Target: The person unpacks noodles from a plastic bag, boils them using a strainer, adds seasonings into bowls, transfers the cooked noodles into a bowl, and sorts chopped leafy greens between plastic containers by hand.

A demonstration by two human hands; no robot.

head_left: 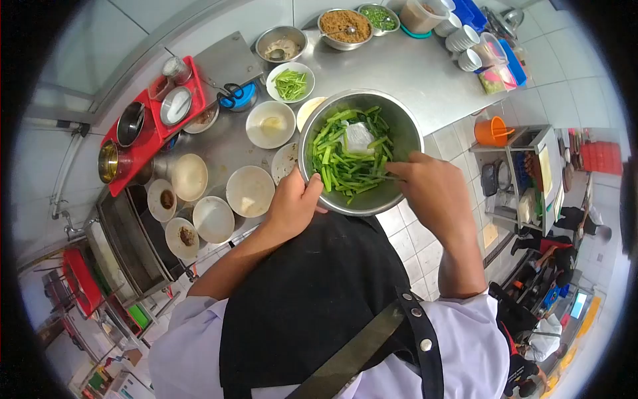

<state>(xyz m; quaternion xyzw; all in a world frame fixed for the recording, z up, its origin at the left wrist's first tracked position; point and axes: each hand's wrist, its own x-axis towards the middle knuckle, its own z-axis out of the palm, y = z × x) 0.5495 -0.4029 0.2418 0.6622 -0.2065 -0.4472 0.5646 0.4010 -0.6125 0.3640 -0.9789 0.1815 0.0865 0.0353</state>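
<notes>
A large steel mixing bowl [413, 123] is held in front of my apron. Cut green vegetable stems and leaves [342, 166] fill it, with a white lump [359, 137] lying among them. My left hand [297, 203] grips the bowl's lower left rim, its thumb over the edge. Over the right side of the bowl, my right hand [425, 186] is closed around a thin utensil whose tip goes in among the greens. Most of that utensil is hidden by the fingers and vegetables.
Several white bowls [250, 191] stand on the steel counter [425, 80] at left. Nearby are a bowl of cut green stems [290, 84], black-handled scissors [231, 94] and red trays [136, 156]. A bowl of brown crumbs [345, 28] sits behind. An orange bucket [490, 132] and other people are at right.
</notes>
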